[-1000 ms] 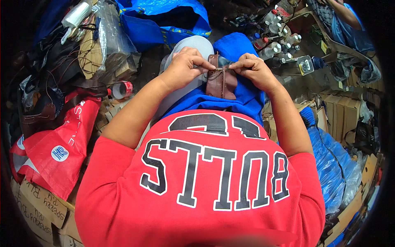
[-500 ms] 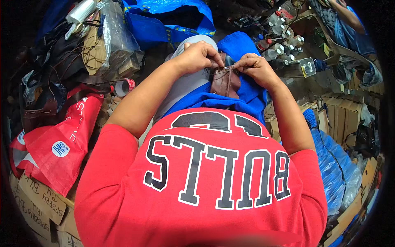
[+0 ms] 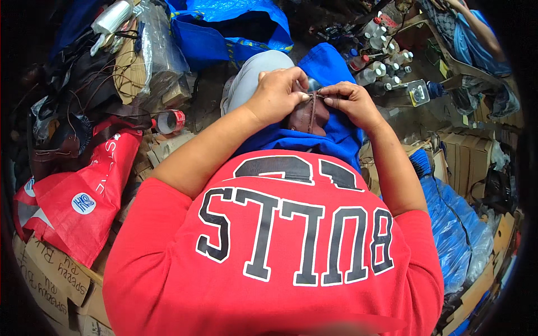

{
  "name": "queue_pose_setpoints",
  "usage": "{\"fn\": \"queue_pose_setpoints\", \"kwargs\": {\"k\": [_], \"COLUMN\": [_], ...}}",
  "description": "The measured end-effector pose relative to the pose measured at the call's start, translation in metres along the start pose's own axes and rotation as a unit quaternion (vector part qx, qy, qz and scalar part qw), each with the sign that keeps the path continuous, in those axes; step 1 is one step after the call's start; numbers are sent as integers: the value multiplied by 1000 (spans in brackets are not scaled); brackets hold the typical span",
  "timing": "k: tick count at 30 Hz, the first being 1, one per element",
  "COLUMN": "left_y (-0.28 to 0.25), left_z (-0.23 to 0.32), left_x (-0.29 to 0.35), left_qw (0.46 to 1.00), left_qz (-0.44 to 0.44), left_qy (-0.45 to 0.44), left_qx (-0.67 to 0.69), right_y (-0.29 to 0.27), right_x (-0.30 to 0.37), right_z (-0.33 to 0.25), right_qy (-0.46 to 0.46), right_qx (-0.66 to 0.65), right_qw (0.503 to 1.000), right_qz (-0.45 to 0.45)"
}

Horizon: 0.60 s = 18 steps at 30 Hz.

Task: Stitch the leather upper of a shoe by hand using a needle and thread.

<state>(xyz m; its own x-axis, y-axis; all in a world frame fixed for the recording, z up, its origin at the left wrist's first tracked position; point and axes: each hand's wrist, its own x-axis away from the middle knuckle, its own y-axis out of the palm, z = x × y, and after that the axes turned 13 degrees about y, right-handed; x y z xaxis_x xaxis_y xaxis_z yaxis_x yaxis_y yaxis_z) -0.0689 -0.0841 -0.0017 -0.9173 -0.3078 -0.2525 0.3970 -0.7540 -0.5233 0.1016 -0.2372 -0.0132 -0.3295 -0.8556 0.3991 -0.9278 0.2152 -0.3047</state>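
On my lap, over a blue cloth (image 3: 263,140), rests a stitched brown leather piece (image 3: 305,119) that looks like a shoe upper, with a thin dark lace (image 3: 315,103) running along it. My left hand (image 3: 278,94) covers its far left part, thumb and forefinger pinched on the lace at the top. From the other side my right hand (image 3: 354,103) pinches the lace too, its fingertips nearly meeting the left thumb. The lace ends between the fingers are too small to make out.
Ahead gapes a blue bag (image 3: 230,31). Several plastic bottles (image 3: 386,50) stand at the far right, near another person's arm (image 3: 479,28). A red bag (image 3: 84,193) and cardboard (image 3: 53,280) lie left; blue plastic wrapping (image 3: 448,224) and a cardboard box (image 3: 468,162) are at right.
My left hand has shifted right and turned, now covering more of the leather piece's far left part. My right hand has stayed almost in place, still pinching.
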Motion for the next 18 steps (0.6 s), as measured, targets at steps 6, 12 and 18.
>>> {"fn": "queue_pose_setpoints", "kwargs": {"k": [6,12,18], "left_y": [-4,-13,0], "left_z": [-6,-5,-15], "left_x": [4,12,18], "left_qw": [998,989,988], "left_qz": [16,59,49], "left_qy": [63,99,64], "left_qx": [1,-88,-129], "right_y": [-1,-5,1], "right_x": [3,-1,-6], "right_z": [-1,-7,-7], "right_qy": [4,-16,-3], "right_qx": [-10,78,30], "right_qw": [1000,996,999], "right_qz": [12,48,23]}}
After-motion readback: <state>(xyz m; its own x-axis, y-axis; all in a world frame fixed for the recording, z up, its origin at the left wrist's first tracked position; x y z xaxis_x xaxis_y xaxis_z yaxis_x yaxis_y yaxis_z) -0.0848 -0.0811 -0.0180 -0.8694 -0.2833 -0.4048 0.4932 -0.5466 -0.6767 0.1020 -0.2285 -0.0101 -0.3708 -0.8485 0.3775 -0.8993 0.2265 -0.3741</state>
